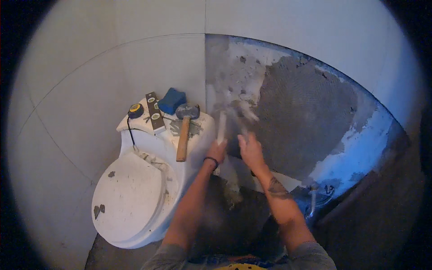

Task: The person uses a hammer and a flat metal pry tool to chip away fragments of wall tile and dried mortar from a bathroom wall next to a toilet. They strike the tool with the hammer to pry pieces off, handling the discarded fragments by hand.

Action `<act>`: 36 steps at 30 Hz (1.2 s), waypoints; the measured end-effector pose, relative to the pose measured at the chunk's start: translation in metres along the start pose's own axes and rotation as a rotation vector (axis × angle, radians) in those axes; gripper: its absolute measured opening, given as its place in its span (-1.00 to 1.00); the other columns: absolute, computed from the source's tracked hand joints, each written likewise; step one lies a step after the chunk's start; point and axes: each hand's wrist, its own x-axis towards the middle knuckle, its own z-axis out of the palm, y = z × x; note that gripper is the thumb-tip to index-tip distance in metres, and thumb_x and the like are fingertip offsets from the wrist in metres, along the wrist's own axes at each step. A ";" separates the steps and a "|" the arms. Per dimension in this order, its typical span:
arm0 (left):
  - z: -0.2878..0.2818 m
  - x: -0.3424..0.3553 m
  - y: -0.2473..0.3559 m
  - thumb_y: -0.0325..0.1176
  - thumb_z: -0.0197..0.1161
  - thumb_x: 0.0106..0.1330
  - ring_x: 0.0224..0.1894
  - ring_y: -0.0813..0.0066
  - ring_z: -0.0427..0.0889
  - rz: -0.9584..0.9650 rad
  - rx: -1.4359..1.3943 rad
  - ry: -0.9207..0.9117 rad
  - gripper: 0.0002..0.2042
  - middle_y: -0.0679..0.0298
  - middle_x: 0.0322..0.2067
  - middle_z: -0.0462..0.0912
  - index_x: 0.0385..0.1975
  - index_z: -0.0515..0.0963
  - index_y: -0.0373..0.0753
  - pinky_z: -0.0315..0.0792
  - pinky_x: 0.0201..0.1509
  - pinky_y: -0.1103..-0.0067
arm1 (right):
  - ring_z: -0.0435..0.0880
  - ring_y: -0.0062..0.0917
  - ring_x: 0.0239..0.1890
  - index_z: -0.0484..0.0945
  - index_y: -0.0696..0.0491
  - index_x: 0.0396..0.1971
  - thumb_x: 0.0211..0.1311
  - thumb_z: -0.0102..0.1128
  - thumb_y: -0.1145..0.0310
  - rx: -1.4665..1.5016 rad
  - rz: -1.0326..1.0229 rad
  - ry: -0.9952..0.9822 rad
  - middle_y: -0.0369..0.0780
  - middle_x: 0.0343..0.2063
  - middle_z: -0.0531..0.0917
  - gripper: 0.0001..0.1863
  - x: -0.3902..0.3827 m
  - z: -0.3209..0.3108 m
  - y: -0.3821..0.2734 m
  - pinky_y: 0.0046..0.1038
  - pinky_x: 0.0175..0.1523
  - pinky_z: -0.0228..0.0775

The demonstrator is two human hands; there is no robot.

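On the far left, large pale grey wall tiles (90, 90) cover the wall. Next comes a white ceramic toilet (135, 198) with its lid shut and flecked with grit. Its tank top carries a yellow-and-black tape measure (135, 110), a short brown spirit level (154, 112), a blue block-shaped sponge (172, 100) and a grey-headed mallet with a pale wooden handle (183, 130), all close together and well clear of the hands.

Just right of the tank, the left hand (217, 150) is curled shut around the lower end of a pale, narrow, upright tool (221, 126), likely a chisel or scraper. Its upper end is blurred, so its tip cannot be made out. It looks stiff and light enough for one hand, and the low grip leaves the working end free. A dark band sits on that wrist.

The right hand (251, 150) is raised just beside it, fingers together and half bent against the wall; whether it pinches anything I cannot tell, since a blurred pale shape streaks above it.

Further right lies the stripped wall patch of rough grey ridged mortar (306, 112), edged with white plaster. It appears hard, crumbly and dusty, likely to shed sharp fragments. Below it a metal water valve (312, 198) sticks out.
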 end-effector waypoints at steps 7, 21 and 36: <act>-0.010 -0.012 0.027 0.00 0.06 0.27 -0.45 0.25 0.54 -0.287 -0.043 -0.079 -0.57 0.09 -0.52 0.52 -0.17 0.42 -0.30 0.43 -0.24 0.31 | 0.58 -0.05 -0.44 0.40 0.20 -0.28 0.24 0.05 0.12 -0.009 0.106 -0.085 0.05 -0.54 0.57 -0.62 0.002 -0.020 -0.013 -0.16 -0.32 0.38; 0.026 0.017 0.035 0.05 -0.06 0.32 -0.34 0.19 0.46 0.030 0.048 0.062 -0.55 0.10 -0.42 0.49 -0.15 0.39 -0.28 0.35 -0.25 0.40 | 0.58 0.03 -0.37 0.39 0.17 -0.17 0.25 0.05 0.07 0.038 0.190 -0.180 0.08 -0.47 0.59 -0.58 -0.008 -0.055 0.018 -0.12 -0.27 0.37; -0.031 0.001 0.099 0.20 -0.05 0.29 -0.77 0.62 0.28 -0.241 -0.586 -0.150 -0.55 0.43 -0.71 0.34 -0.24 0.39 -0.10 0.19 -0.75 0.61 | 0.59 -0.10 -0.50 0.39 0.13 -0.29 0.26 0.05 0.15 -0.166 -0.315 -0.238 -0.02 -0.58 0.58 -0.69 0.056 -0.061 -0.071 -0.19 -0.38 0.38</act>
